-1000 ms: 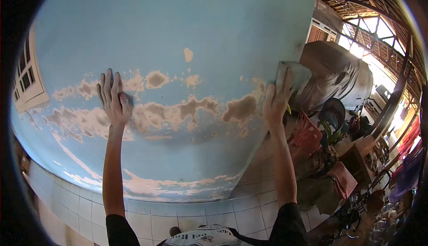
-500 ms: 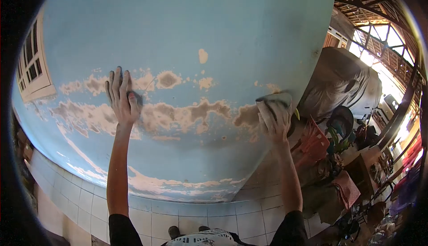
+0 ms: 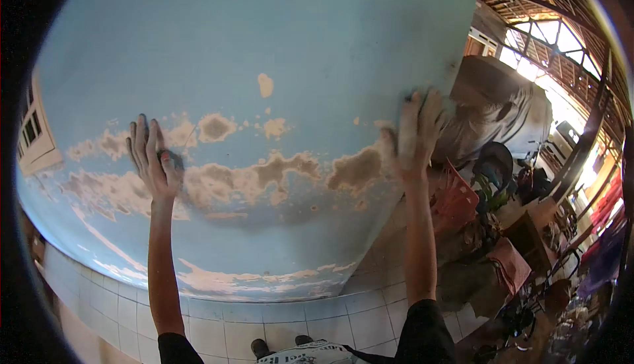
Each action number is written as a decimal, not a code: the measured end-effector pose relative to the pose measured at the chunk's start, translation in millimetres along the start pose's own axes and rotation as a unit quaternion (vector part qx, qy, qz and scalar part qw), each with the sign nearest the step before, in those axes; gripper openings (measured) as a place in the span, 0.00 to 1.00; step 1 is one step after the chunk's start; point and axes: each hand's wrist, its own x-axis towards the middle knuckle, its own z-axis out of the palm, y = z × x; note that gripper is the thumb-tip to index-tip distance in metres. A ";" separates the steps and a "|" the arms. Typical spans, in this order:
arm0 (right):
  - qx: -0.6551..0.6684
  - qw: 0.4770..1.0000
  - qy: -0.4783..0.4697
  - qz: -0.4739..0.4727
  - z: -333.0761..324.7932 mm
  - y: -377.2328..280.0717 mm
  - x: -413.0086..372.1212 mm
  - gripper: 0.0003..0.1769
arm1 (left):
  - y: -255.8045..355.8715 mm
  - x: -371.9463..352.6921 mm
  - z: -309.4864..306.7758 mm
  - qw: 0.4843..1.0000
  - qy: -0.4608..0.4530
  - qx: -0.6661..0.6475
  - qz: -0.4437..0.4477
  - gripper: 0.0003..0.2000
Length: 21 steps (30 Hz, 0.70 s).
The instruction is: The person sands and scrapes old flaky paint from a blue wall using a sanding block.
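Observation:
My left hand (image 3: pixel 153 163) rests on the light blue wall (image 3: pixel 317 47), fingers stretched out and its shadow close beside the thumb. Flaked patches of bare plaster (image 3: pixel 224 179) run sideways from it across the wall. My right hand (image 3: pixel 419 136) is raised near the wall's right edge, smeared by motion. A pale folded sheet (image 3: pixel 407 130), which looks like sandpaper, shows between its thumb and fingers. A dark bare patch (image 3: pixel 355 169) lies just left of and below this hand. Both hands look dusty.
A white-framed window (image 3: pixel 36 133) is at far left. White floor tiles (image 3: pixel 244 334) run along the wall's foot. Right of the wall's edge are a covered bulky object (image 3: pixel 502 100), a red plastic chair-like item (image 3: pixel 454 199) and piled household things.
My right hand has moved up along the wall with the sheet. My left hand stays flat on the wall, while the whole view has shifted a little to the right.

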 end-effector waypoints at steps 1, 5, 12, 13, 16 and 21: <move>0.023 0.999 -0.011 0.026 0.2 -2.7 -15.3 0.37 | -0.1 -0.1 1.2 1.000 0.003 0.006 -0.001 0.26; 0.007 1.000 -0.022 -0.002 17.6 5.2 -85.2 0.38 | 1.6 0.7 0.3 1.000 0.002 -0.003 -0.010 0.26; 0.007 1.000 0.015 -0.005 -4.0 19.0 61.9 0.36 | -1.3 -0.8 -0.3 1.000 -0.008 0.011 0.000 0.26; -0.005 0.999 0.048 -0.013 -0.5 23.1 73.2 0.36 | -0.3 -0.3 -0.6 1.000 -0.008 0.012 0.001 0.26; 0.000 0.998 0.058 -0.002 -0.2 17.0 62.2 0.35 | 1.6 -0.3 -2.9 1.000 -0.007 0.011 -0.003 0.26; 0.021 0.999 -0.016 0.022 10.1 -4.8 -24.0 0.33 | 2.1 1.0 -0.1 1.000 0.010 0.021 -0.001 0.26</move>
